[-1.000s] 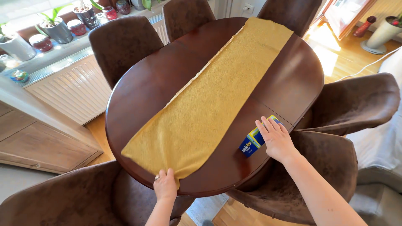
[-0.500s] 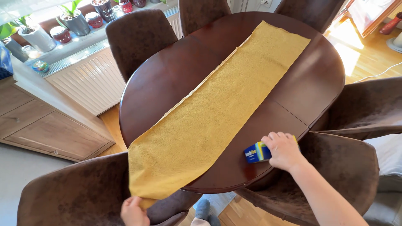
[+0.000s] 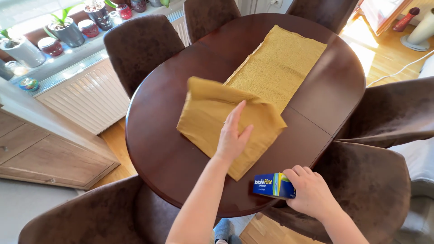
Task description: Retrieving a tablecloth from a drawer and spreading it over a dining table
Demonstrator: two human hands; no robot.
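Now our left hand (image 3: 232,138) lies flat with fingers spread open on the yellow cloth (image 3: 235,113), whose near end is folded over itself on the round dark desk (image 3: 162,149). Our right hand (image 3: 312,194) has its fingers closed around a blue box (image 3: 271,185) at the desk's near edge, beside 1 brown chair (image 3: 370,180).

On the oval dark wooden table (image 3: 172,158), the left hand (image 3: 233,138) lies flat on the folded-over mustard-yellow cloth runner (image 3: 253,97). The right hand (image 3: 312,194) grips a small blue and yellow cardboard box (image 3: 271,185) near the table's edge, brown upholstered chairs (image 3: 140,47) ringing it.
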